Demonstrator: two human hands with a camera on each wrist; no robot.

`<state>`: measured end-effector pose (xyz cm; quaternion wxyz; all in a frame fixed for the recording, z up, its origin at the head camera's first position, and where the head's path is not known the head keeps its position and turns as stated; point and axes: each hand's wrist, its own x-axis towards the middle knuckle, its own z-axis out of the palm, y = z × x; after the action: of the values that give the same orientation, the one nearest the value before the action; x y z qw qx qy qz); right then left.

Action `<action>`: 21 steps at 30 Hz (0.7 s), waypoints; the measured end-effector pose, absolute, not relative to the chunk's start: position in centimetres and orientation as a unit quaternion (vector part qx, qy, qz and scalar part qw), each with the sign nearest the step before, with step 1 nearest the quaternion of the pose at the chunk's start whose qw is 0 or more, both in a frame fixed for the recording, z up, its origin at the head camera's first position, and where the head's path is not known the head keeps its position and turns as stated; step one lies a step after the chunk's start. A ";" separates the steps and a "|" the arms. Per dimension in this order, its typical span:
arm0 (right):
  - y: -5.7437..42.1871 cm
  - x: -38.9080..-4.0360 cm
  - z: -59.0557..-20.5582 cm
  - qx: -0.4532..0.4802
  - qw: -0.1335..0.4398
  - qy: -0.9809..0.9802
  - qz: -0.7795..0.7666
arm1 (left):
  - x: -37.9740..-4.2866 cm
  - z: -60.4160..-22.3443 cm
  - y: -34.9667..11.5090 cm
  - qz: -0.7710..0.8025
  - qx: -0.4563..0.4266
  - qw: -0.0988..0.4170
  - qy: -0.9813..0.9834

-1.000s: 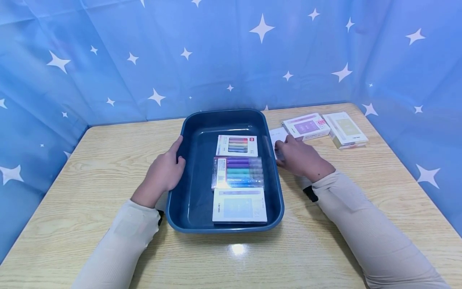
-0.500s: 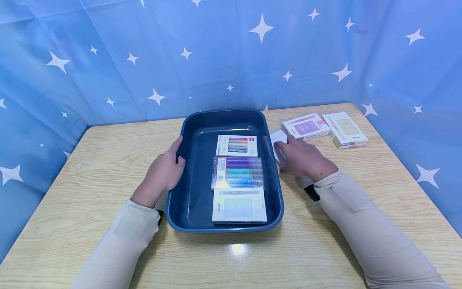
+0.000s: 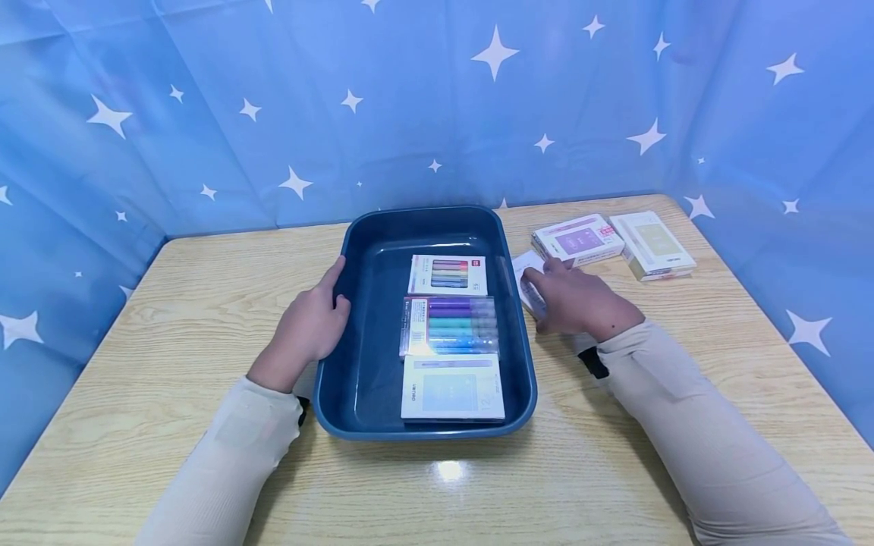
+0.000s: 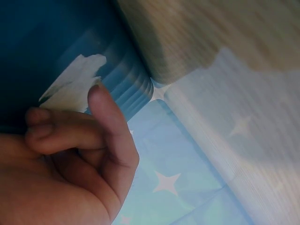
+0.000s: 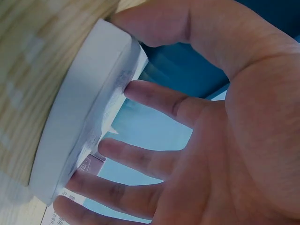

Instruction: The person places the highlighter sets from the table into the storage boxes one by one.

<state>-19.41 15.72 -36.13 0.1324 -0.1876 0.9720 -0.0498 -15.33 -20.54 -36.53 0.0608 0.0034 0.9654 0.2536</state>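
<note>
A dark blue plastic tray (image 3: 365, 364) stands in the middle of the table. My left hand (image 3: 307, 326) holds its left rim, thumb over the edge and index finger stretched along it; in the left wrist view the other fingers curl by the outer wall. Just right of the tray, my right hand (image 3: 580, 303) holds a small white box (image 3: 529, 265) low over the tabletop. In the right wrist view the thumb is at one corner of the white box (image 5: 79, 108), with several fingertips on its printed face.
Inside the tray lie a box of coloured pens (image 3: 448, 274), a clear pack of markers (image 3: 451, 326) and a white box with a pale blue panel (image 3: 453, 388). Behind my right hand lie a purple-panelled box (image 3: 580, 239) and a yellow-panelled box (image 3: 653, 244). A starry blue curtain (image 3: 437, 106) hangs behind.
My right hand has shifted slightly right, and the small white box has turned and slid a little away from the tray. The left hand and tray stay put.
</note>
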 end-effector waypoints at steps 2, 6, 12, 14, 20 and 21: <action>15.7 -19.4 -36.1 -0.190 0.133 0.971 -0.050 | -15.3 -36.5 -20.6 0.253 0.004 0.061 0.966; 15.8 -19.5 -36.1 -0.194 0.140 0.970 -0.050 | -15.3 -36.5 -20.5 0.253 0.004 0.060 0.966; 15.9 -19.4 -35.9 -0.185 0.153 0.969 -0.052 | -15.3 -36.5 -20.5 0.254 0.006 0.058 0.965; 15.8 -19.4 -36.0 -0.184 0.151 0.970 -0.055 | -15.3 -36.5 -20.5 0.254 0.006 0.057 0.966; 15.7 -19.5 -36.4 -0.184 0.124 0.973 -0.072 | -15.4 -36.7 -20.6 0.252 0.008 0.054 0.966; 15.7 -19.5 -36.4 -0.183 0.120 0.973 -0.075 | -15.4 -36.7 -20.6 0.251 0.008 0.054 0.966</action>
<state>-19.52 15.66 -36.42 0.1197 -0.1833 0.9729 -0.0746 -15.39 -20.57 -36.68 0.0537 0.0082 0.9664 0.2514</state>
